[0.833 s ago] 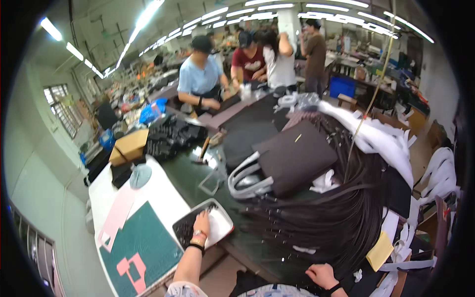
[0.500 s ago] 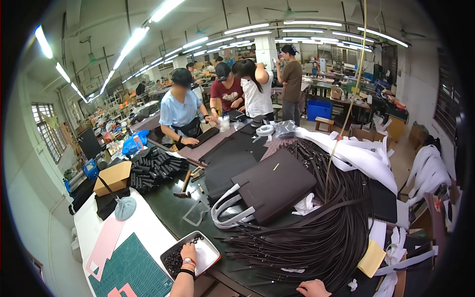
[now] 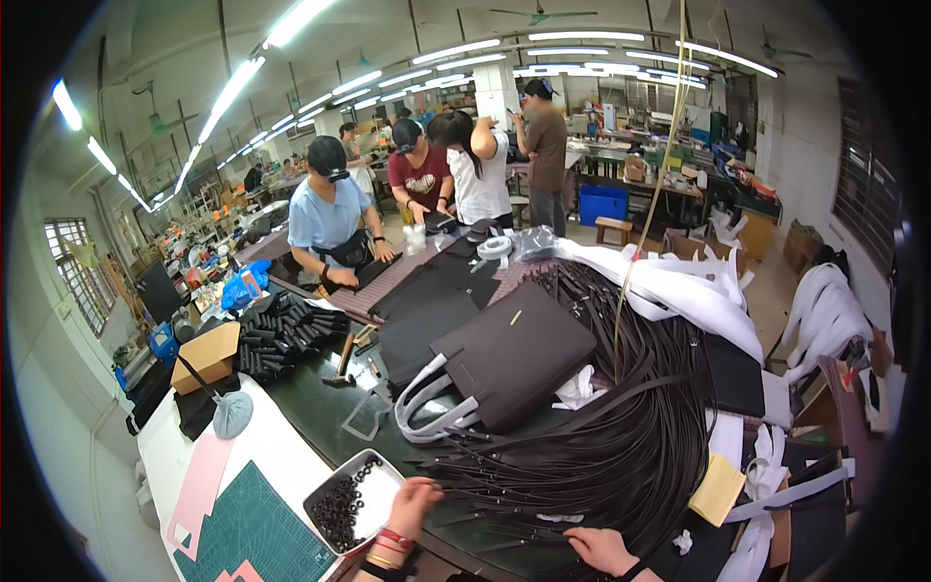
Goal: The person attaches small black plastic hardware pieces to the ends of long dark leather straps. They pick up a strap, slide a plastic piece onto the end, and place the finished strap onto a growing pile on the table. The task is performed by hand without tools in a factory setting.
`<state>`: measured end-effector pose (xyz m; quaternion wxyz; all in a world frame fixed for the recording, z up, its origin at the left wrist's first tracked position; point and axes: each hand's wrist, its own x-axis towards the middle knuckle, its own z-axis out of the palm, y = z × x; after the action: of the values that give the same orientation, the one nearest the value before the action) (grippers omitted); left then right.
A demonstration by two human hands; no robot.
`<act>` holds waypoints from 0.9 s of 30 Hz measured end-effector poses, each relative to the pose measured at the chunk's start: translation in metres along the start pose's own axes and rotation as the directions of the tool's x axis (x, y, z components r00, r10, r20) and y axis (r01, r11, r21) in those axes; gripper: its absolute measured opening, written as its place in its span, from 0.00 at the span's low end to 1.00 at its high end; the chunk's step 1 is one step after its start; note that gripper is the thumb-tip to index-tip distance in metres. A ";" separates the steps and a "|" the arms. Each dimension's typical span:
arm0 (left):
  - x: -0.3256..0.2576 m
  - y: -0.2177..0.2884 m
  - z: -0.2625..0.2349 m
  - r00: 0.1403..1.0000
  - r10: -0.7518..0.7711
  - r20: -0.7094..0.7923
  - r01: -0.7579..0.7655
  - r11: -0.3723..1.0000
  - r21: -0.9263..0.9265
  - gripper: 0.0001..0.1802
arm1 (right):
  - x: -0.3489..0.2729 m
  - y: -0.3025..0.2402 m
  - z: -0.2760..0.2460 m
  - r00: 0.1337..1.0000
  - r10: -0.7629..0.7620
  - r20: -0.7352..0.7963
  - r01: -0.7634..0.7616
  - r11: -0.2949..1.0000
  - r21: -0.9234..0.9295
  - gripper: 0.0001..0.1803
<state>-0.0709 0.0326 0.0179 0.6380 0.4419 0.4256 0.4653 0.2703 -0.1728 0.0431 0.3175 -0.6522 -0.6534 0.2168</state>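
My left hand (image 3: 415,502) hovers just right of a white tray (image 3: 382,483), its fingertips pinched together; whatever they hold is too small to make out. Small black rings (image 3: 337,514) lie heaped along the tray's left side. At the lower edge, my right hand (image 3: 601,551) has its fingers closed at the end of a thin dark strap (image 3: 529,535). A big bundle of long dark brown straps (image 3: 611,456) fans out beyond that hand. Past the straps, a dark brown handbag (image 3: 514,354) with pale wrapped handles (image 3: 412,412) lies on the dark green table.
A green cutting mat (image 3: 257,524) and pink templates (image 3: 208,485) are at left. Black rolled pieces (image 3: 281,335), a hammer (image 3: 343,364) and a cardboard box (image 3: 206,357) sit farther back. Yellow pad (image 3: 718,488) and white strips lie right. Several people work at the table's far end.
My left hand has come up out of the tray and moved right, fingers pinched. My right hand has come further into view, its fingers at the strap end. The whole view has shifted slightly.
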 end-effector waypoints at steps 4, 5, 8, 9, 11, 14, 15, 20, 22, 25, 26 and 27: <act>-0.036 -0.034 0.092 0.868 -0.308 0.389 0.423 0.869 -0.257 0.15 | 0.014 0.001 -0.016 0.999 0.017 -0.049 -0.015 0.999 0.036 0.09; -0.037 -0.048 0.104 0.815 -0.326 0.479 0.485 0.837 -0.254 0.16 | 0.018 0.003 -0.020 0.998 0.047 -0.045 -0.041 0.992 0.121 0.10; -0.042 -0.053 0.135 0.765 -0.424 0.485 0.552 0.819 -0.155 0.16 | 0.025 -0.003 -0.039 0.997 0.082 0.006 -0.082 0.990 0.112 0.10; -0.044 -0.056 0.140 0.752 -0.418 0.510 0.557 0.817 -0.150 0.16 | 0.021 -0.003 -0.042 0.996 0.088 0.009 -0.089 0.989 0.119 0.10; -0.043 -0.056 0.147 0.744 -0.405 0.532 0.540 0.833 -0.121 0.16 | 0.020 -0.006 -0.050 0.993 0.112 0.024 -0.115 0.980 0.160 0.10; -0.043 -0.056 0.151 0.740 -0.405 0.536 0.514 0.856 -0.063 0.15 | 0.018 -0.004 -0.051 0.993 0.094 0.067 -0.104 0.983 0.154 0.11; -0.047 -0.055 0.154 0.731 -0.432 0.528 0.513 0.858 -0.008 0.14 | 0.016 -0.002 -0.048 0.993 0.079 0.085 -0.090 0.986 0.141 0.11; -0.056 -0.058 0.166 0.746 -0.424 0.514 0.491 0.871 0.006 0.15 | 0.017 0.005 -0.044 0.991 0.054 0.125 -0.067 0.992 0.103 0.11; -0.059 -0.060 0.167 0.749 -0.432 0.503 0.525 0.849 -0.052 0.15 | 0.020 0.003 -0.045 0.986 0.059 0.154 -0.075 0.992 0.100 0.11; -0.069 -0.059 0.178 0.664 -0.467 0.584 0.503 0.857 0.113 0.15 | 0.024 0.004 -0.037 0.980 -0.046 0.194 0.038 0.998 0.047 0.12; -0.072 -0.061 0.184 0.708 -0.474 0.523 0.515 0.854 0.075 0.15 | 0.025 0.006 -0.033 0.980 -0.024 0.198 0.027 1.000 -0.012 0.12; -0.071 -0.063 0.184 0.719 -0.483 0.500 0.530 0.846 0.057 0.15 | 0.023 0.008 -0.031 0.983 -0.047 0.180 0.048 0.999 0.002 0.12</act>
<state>0.1040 -0.0783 0.0122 0.8472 0.3833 0.3302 0.1623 0.2987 -0.1538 0.0626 0.2616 -0.6145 -0.6950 0.2665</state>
